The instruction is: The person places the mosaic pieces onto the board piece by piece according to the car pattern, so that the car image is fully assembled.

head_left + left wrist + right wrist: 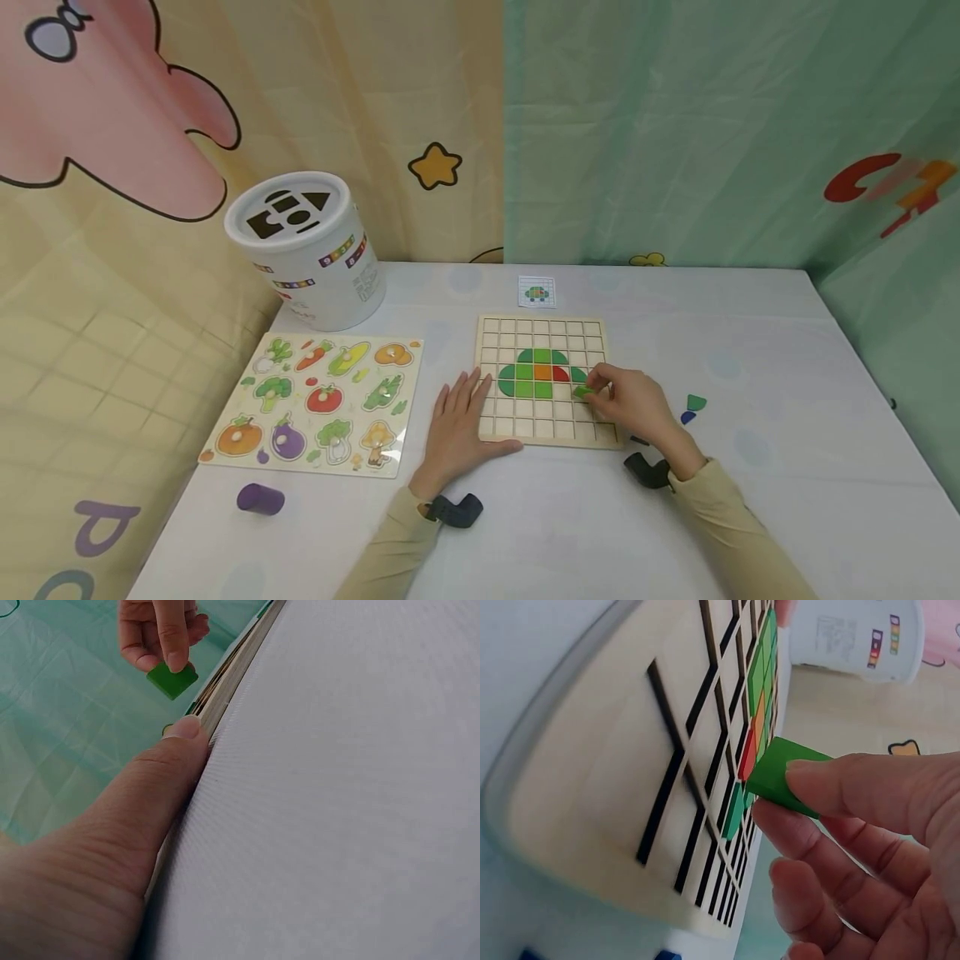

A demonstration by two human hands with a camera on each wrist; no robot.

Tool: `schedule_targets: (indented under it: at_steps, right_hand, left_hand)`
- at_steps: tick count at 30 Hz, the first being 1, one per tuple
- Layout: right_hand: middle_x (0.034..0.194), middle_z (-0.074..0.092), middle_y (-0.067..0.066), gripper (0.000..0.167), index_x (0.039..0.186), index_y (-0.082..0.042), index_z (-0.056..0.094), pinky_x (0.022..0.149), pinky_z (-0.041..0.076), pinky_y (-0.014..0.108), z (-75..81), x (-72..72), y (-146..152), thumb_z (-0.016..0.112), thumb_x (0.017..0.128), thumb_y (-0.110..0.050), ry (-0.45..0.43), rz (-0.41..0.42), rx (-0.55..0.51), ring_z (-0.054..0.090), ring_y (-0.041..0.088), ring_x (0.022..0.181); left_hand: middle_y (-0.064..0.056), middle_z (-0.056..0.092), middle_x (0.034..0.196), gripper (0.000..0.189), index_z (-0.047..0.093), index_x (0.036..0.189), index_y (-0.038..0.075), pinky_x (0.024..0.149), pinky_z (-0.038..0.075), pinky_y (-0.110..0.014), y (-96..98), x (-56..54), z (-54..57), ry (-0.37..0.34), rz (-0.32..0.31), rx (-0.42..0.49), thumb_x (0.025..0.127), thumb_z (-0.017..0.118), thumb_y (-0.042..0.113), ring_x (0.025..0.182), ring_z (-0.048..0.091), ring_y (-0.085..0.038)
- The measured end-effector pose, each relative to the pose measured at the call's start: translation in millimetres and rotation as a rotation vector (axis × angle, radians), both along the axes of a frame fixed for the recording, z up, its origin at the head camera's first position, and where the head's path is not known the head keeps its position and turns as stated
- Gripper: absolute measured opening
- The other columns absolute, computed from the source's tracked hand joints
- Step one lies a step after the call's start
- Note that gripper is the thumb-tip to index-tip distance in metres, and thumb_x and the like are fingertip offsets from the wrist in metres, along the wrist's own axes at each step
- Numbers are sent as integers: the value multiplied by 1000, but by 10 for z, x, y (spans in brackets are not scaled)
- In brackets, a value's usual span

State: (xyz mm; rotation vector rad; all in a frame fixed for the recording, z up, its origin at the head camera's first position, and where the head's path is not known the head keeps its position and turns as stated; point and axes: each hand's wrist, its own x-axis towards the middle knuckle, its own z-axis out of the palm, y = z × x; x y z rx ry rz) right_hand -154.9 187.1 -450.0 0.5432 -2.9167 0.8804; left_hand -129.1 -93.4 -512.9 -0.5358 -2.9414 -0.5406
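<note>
A wooden grid board lies on the table, with green, orange and red tiles set in its cells in a car-like shape. My left hand rests at the board's left side, fingers spread and straight; in the left wrist view its thumb lies along the board's edge. Over the right part of the grid, my right hand pinches a green square tile between thumb and fingers. The tile is held above the board, near a dark green rounded tile in the grid.
A small picture card lies behind the board. Right of it are a loose green tile and a blue tile. To the left are a vegetable puzzle board, a white bucket with a slotted lid and a purple cylinder.
</note>
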Motion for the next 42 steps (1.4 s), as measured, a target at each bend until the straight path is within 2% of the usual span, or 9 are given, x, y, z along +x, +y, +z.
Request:
schedule_targets:
  at_steps: [8,18,25,31,37,42]
  right_hand:
    - [74,63,-5,10,80,-14,65,43,34,27,4,-50,-143,75,80,-12,-36,6,3,41,9,48]
    - [73,63,-5,10,79,-15,66,50,39,28,-31,-125,-259,75,80,-13,-30,14,30,44,10,54]
    - [81,68,1,3,84,-10,70,54,42,29,-20,-157,-287,73,83,-11,-49,-2,50,49,12,59]
    - [88,68,5,6,87,-8,75,60,49,34,-29,-169,-302,73,83,-13,-41,-26,69,60,17,72]
    - [87,68,5,5,85,-8,76,58,50,35,-44,-197,-325,74,82,-12,-23,-46,85,61,19,73]
    - [86,68,4,5,83,-8,76,60,51,36,-54,-200,-340,74,82,-13,-40,-51,94,61,19,73]
  left_hand:
    - [-8,19,156,110,26,150,11,113,5,-45,5,1,5,-9,0,-7,69,60,77,143,10,-26]
    - [-8,18,156,110,26,151,11,114,3,-44,5,-2,32,-23,0,-4,70,60,77,143,8,-25]
    - [-7,17,156,110,25,151,12,114,3,-44,0,-3,19,-21,3,-23,70,58,78,143,7,-24]
    - [-8,18,156,110,26,151,11,114,4,-44,-3,-9,17,-10,2,-13,69,60,77,143,8,-25]
    - [-8,18,156,110,26,151,11,113,4,-44,-5,-12,6,-11,2,-14,70,59,77,143,8,-25]
    - [-7,17,156,110,25,151,11,113,3,-43,-2,-16,-13,-16,2,-17,70,59,77,143,7,-24]
